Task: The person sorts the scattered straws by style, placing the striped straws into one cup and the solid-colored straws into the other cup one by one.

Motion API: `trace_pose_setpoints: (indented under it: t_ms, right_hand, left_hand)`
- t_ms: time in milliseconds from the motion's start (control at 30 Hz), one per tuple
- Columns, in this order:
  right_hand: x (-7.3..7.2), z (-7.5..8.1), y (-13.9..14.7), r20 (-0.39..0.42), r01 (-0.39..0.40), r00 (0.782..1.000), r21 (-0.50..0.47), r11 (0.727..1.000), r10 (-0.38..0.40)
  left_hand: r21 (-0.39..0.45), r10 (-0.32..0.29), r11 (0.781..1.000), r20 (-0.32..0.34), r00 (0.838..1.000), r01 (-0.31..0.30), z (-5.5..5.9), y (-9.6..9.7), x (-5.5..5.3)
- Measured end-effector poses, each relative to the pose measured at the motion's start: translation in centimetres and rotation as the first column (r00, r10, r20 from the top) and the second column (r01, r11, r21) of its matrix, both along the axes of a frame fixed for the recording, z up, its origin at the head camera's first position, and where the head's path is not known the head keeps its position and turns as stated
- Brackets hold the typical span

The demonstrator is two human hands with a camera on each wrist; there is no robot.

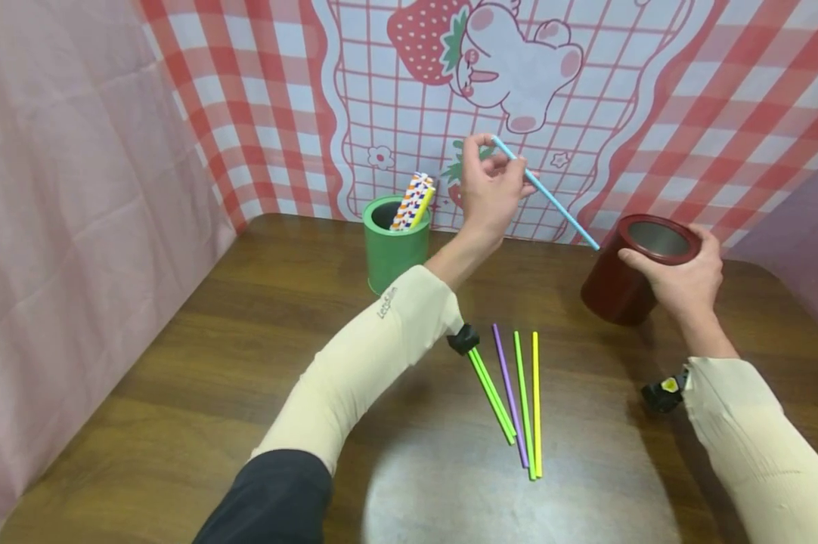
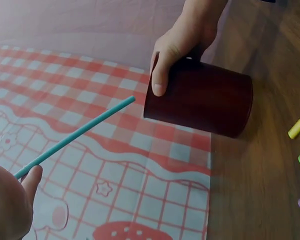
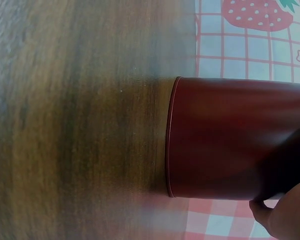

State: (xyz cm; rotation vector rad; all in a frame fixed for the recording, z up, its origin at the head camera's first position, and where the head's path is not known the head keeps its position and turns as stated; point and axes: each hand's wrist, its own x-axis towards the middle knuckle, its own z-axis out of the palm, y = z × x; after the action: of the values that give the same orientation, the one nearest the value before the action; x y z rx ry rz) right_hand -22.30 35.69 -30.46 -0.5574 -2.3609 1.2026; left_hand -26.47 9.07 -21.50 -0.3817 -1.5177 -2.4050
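My left hand [image 1: 491, 185] pinches a light blue straw [image 1: 562, 208] near its upper end, raised above the table's back edge. The straw slants down to the right, and its free tip is close to the rim of a dark red can [image 1: 613, 287]. That can leans to one side, its open mouth facing up, with my right hand [image 1: 695, 276] gripping it around the rim end. In the left wrist view the blue straw [image 2: 80, 132] points toward the red can [image 2: 205, 97], apart from it. Whether the can's base touches the table cannot be told.
A green can [image 1: 397, 261] stands at the back left, holding patterned straws [image 1: 409, 200] and a yellow straw [image 1: 422, 205]. On the wooden table [image 1: 246, 363] lie a purple straw [image 1: 511, 397], a yellow straw [image 1: 536, 404] and several green straws [image 1: 525, 404]. A checked cloth [image 1: 266, 113] hangs behind.
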Motion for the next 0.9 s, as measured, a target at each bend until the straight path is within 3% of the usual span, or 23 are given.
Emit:
trace_pose_setpoints:
  t_ms: [233,533,700,900]
  right_hand:
    - [-0.2,-0.1,-0.2,-0.012,0.014,1.000,0.010,1.000,-0.014]
    - [-0.5,-0.1,-0.9,-0.039,0.006,0.999,0.014,1.000,-0.006]
    - [-0.5,0.0,-0.8,-0.046,0.009,0.999,0.004,1.000,-0.009]
    - [-0.2,-0.1,-0.3,-0.044,0.039,0.998,-0.003,0.999,-0.039]
  left_hand:
    - [-0.117,0.066,0.991,-0.054,0.996,-0.072,0.5,3.3,-0.3]
    - [-0.270,0.180,0.941,-0.108,0.978,-0.203,1.0,5.7,-0.1]
    - [-0.369,0.204,0.896,-0.151,0.967,-0.246,0.8,7.0,0.1]
    - [-0.514,0.189,0.814,-0.204,0.961,-0.269,-0.4,9.2,0.5]
